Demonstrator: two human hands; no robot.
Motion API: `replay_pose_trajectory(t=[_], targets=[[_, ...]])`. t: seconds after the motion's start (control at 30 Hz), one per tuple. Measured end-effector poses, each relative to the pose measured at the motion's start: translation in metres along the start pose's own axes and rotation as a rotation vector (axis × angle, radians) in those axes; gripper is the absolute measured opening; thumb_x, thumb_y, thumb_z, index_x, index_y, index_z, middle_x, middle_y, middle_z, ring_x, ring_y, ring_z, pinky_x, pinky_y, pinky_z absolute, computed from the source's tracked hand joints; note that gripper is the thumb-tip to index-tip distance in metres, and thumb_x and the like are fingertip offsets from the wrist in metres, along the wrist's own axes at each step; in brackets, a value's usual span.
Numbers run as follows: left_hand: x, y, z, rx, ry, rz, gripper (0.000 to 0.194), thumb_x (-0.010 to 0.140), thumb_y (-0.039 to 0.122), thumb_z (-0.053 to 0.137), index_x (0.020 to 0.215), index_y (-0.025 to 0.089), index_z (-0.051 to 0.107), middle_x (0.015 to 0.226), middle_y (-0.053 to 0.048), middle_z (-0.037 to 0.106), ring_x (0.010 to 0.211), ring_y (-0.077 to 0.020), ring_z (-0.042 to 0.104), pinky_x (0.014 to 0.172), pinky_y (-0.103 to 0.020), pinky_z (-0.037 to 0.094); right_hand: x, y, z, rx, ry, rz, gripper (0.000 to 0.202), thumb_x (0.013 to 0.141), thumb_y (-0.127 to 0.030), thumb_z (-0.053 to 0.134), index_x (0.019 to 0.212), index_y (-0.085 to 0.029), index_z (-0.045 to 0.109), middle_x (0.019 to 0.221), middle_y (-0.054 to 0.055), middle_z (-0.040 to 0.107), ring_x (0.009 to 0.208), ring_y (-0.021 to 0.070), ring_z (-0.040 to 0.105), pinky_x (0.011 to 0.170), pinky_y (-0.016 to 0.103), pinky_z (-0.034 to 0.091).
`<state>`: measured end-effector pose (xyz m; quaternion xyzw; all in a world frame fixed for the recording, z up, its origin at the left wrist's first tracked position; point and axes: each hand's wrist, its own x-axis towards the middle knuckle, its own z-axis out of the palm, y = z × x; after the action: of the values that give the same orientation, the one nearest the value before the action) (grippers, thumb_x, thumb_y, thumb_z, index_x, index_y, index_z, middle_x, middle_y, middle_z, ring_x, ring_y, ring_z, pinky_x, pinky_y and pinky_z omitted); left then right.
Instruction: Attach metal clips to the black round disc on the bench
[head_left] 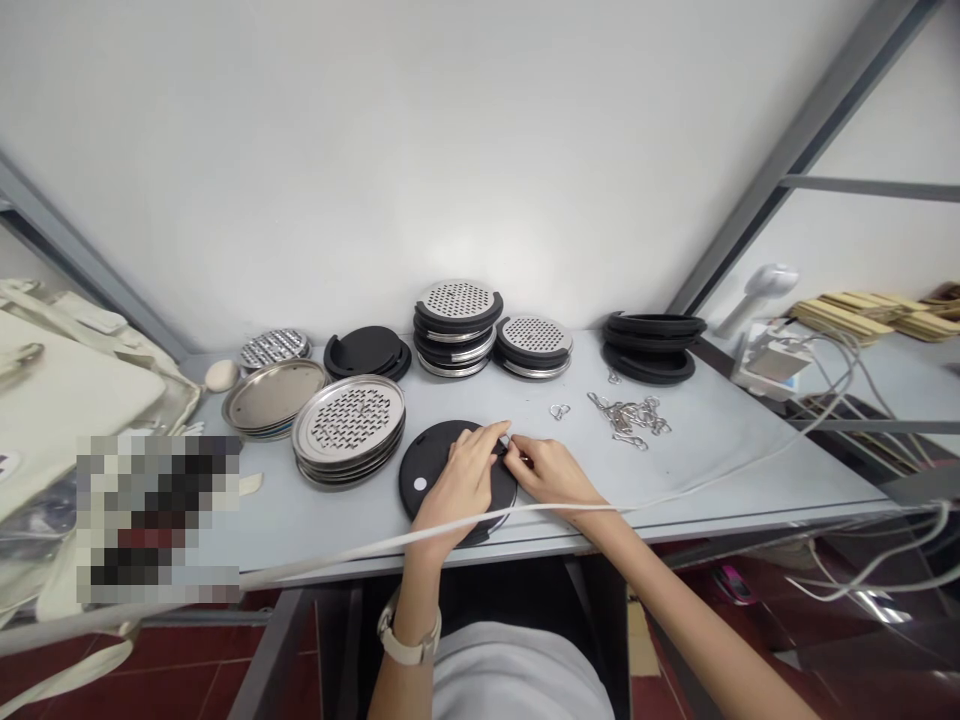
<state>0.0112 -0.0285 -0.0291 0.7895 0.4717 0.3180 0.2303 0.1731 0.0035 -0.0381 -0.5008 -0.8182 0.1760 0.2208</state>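
Curled fingertips of the right hand (553, 474), whether gripping I cannot tell, meet the far right edge of the round black disc (432, 458), which lies leftward of them, beneath the left hand (463, 482), its fingers outstretched, with clips (634, 415) farther right.

On the table (337, 525), I have a disc (431, 460) near the front edge, under the left hand (471, 470), with the right hand (547, 468) at its right side. To its left sits one plate stack (349, 425), another (274, 395) behind and further left. Toward the wall (480, 150) I see two disc stacks (456, 330) side by side, and on the right, clips (634, 418) before stacked round pieces (652, 350).
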Motion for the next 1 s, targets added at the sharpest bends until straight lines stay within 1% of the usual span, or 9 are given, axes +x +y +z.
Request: replay_pose_trajectory(t=[0.17,0.27,0.6,0.73,0.8,0.9,1.0], targets=[[0.0004,0.001,-0.0018,-0.01,-0.009,0.004,0.049,0.091,0.009,0.031,0.135,0.031,0.035,0.133,0.0,0.049,0.122,-0.0164,0.044,0.109,-0.043,0.028,-0.0016,-0.0008,-0.001,0.015,0.011,0.002,0.026,0.088,-0.026,0.037,0.065,-0.018,0.048,0.056,0.0,0.056,0.049,0.0105,0.049,0.053,0.022,0.026],[0.0012,0.001,-0.0022,-0.009,-0.01,0.008,0.05,0.091,0.009,0.031,0.135,0.032,0.035,0.132,0.0,0.049,0.121,-0.0162,0.044,0.109,-0.043,0.028,-0.0022,-0.0011,-0.0005,0.023,0.02,0.004,0.027,0.088,-0.027,0.037,0.065,-0.019,0.048,0.055,-0.001,0.055,0.049,0.0102,0.05,0.052,0.021,0.027],[0.0012,-0.0002,-0.0004,-0.006,-0.003,0.018,0.047,0.092,0.011,0.031,0.135,0.03,0.036,0.13,-0.003,0.051,0.12,-0.0174,0.045,0.108,-0.044,0.029,-0.0042,-0.0037,-0.0008,0.033,0.051,0.014,0.026,0.087,-0.027,0.039,0.064,-0.019,0.048,0.053,-0.002,0.052,0.047,0.0092,0.045,0.052,0.021,0.027],[0.0012,0.0012,-0.0007,-0.004,0.015,-0.001,0.045,0.093,0.011,0.03,0.133,0.029,0.037,0.127,-0.003,0.052,0.119,-0.0181,0.045,0.107,-0.045,0.029,-0.0055,-0.006,-0.0026,0.051,0.068,0.018,0.028,0.089,-0.028,0.037,0.064,-0.019,0.047,0.052,-0.003,0.05,0.045,0.009,0.042,0.051,0.021,0.027],[0.0016,0.0027,-0.0017,-0.01,0.027,-0.013,0.043,0.092,0.011,0.031,0.132,0.028,0.039,0.126,-0.004,0.052,0.118,-0.0187,0.045,0.106,-0.044,0.032,-0.0048,-0.0056,-0.0026,0.044,0.084,0.023,0.028,0.09,-0.029,0.035,0.067,-0.02,0.048,0.052,-0.002,0.05,0.045,0.0093,0.041,0.05,0.021,0.027],[0.0021,0.0049,-0.0039,-0.03,0.034,-0.016,0.042,0.092,0.012,0.032,0.13,0.027,0.041,0.123,-0.007,0.051,0.115,-0.0192,0.047,0.102,-0.042,0.036,-0.0028,-0.0027,-0.0009,0.007,0.087,0.033,0.029,0.093,-0.03,0.032,0.073,-0.02,0.05,0.055,-0.001,0.053,0.046,0.0107,0.044,0.05,0.022,0.027],[0.002,0.006,-0.0055,-0.024,0.02,-0.016,0.044,0.092,0.011,0.031,0.131,0.028,0.04,0.125,-0.005,0.05,0.116,-0.0189,0.046,0.103,-0.042,0.035,-0.0012,0.0004,0.0019,-0.078,0.043,0.022,0.028,0.094,-0.029,0.03,0.081,-0.019,0.052,0.063,0.001,0.06,0.052,0.013,0.053,0.053,0.023,0.028]])
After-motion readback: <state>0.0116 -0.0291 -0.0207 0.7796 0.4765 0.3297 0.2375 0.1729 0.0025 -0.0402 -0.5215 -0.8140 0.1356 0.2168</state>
